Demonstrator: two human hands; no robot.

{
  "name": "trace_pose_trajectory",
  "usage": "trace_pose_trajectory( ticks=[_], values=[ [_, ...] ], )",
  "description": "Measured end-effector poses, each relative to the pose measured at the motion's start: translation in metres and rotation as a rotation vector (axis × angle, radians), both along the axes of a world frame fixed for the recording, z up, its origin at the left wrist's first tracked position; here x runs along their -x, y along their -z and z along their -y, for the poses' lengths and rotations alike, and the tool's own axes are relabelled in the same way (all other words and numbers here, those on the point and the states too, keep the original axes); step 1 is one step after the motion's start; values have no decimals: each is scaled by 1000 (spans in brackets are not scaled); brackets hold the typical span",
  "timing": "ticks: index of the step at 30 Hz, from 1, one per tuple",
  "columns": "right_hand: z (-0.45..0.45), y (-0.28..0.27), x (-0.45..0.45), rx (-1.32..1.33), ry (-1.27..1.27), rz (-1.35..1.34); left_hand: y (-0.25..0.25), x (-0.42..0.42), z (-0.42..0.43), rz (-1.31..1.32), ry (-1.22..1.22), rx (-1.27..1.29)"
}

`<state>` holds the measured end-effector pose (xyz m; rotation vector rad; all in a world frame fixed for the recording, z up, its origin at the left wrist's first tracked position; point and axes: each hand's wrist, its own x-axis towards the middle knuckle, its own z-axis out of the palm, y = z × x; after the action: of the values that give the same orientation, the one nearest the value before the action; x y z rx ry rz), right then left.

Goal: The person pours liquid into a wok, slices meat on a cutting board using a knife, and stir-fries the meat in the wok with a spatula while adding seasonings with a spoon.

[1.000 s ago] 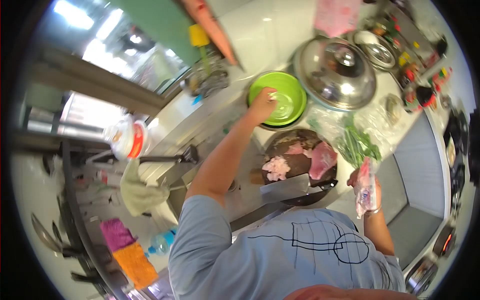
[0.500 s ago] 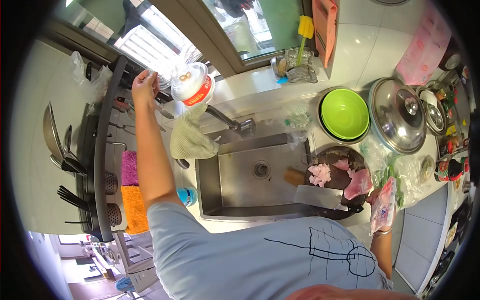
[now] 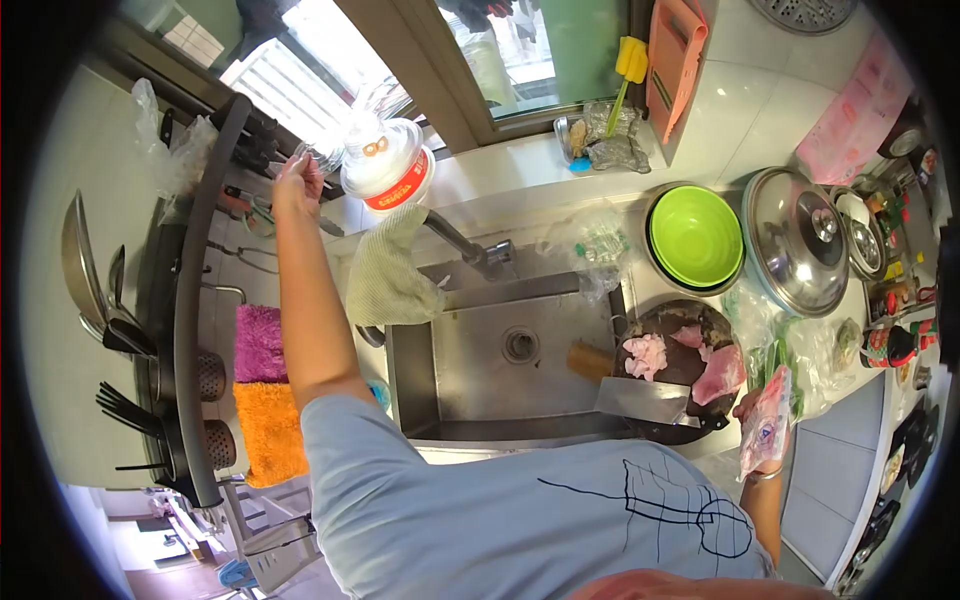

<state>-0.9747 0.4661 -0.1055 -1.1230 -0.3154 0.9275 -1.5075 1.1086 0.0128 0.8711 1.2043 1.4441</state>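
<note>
My left hand (image 3: pixel 298 187) is stretched to the window sill with its fingers pinched together. Clear, shiny plastic shows at the fingertips, but glare hides what they grip. Beside it stands a white plastic container (image 3: pixel 385 172) with a red label. My right hand (image 3: pixel 748 404) holds a clear plastic bag (image 3: pixel 766 425) with red and blue print and pinkish contents, hanging over the counter's front edge. Left of that hand, pieces of raw meat (image 3: pixel 718 374) lie on a round dark chopping board (image 3: pixel 690 313). A cleaver (image 3: pixel 648 400) rests flat at the board's near left edge, its blade over the sink.
The steel sink (image 3: pixel 480 385) lies in front of me, with a tap (image 3: pixel 460 238) and a draped cloth (image 3: pixel 392 275) behind it. Green bowls (image 3: pixel 692 235) and a lidded pot (image 3: pixel 800 240) stand at the right. A utensil rack (image 3: pixel 205 330) juts out at the left.
The view has shifted slightly. My left hand stays at the sill beside the white container, fingers still pinched. My right hand keeps the plastic bag in nearly the same place.
</note>
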Motion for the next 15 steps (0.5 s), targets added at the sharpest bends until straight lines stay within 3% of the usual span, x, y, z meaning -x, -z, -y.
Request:
trace_pose_trajectory(
  ticks=[1,6,11,14,15],
  values=[
    [-2,-4,0,3,-7,9,-8,-12,15,5,99,-20],
    [-9,-8,-1,29,-52,20,-87,-160,102,-555,335,-76],
    [-24,-17,9,51,-46,-25,-40,-249,72,-1153,781,168],
    [-28,-28,12,79,-163,106,5,-272,36,-1413,893,195],
    [-30,-33,12,36,-168,77,13,-277,31,-1393,894,217]
  ],
)
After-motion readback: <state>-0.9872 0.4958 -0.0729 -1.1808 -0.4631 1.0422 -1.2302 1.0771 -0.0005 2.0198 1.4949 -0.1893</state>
